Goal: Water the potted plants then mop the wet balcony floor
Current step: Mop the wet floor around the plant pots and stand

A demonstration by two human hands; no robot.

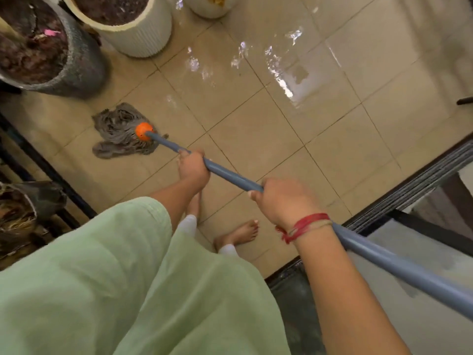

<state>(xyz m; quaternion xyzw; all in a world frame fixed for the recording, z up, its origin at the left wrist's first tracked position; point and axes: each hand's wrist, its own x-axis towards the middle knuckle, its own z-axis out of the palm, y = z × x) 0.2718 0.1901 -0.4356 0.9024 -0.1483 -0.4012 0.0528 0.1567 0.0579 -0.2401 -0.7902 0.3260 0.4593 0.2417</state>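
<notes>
- Found at the mopping stage, judging by the mop in hand and the water on the tiles.
- Noted left hand (193, 167) curled tight round the blue-grey mop handle (230, 175), low down, towards the head end.
- Noted right hand (284, 201) clamped round the same handle higher up, with red thread (307, 225) at the wrist and the handle's upper end out of view at bottom right.
- Located mop head (120, 131) flat on the balcony floor (256, 139), with strings spread beneath the orange socket (143, 130), near the dark pot (74, 65) and well apart from the main pool.
- Judged watering done: dark, damp-looking soil in the dark pot and in the white ribbed pot (138, 34) beside it. No watering vessel in view.
- Third pot (210, 6) cut off at the top edge, contents not made out.
- Recorded standing water (294, 83) glinting across the tiles at upper right, beyond the pots, not yet reached by the mop.
- Rated tiles round the bare feet (240, 234) duller than those under the pool. Unable to tell whether dry or merely damp.
- Door track (422, 175) at right, close beside the wet area. No water seen in it.
- Outstanding: bring the mop head across to the pool, take up the water, probably wring out. Mopping judged well short of complete.
- Caution: bare feet on wet tile, slip risk.
</notes>
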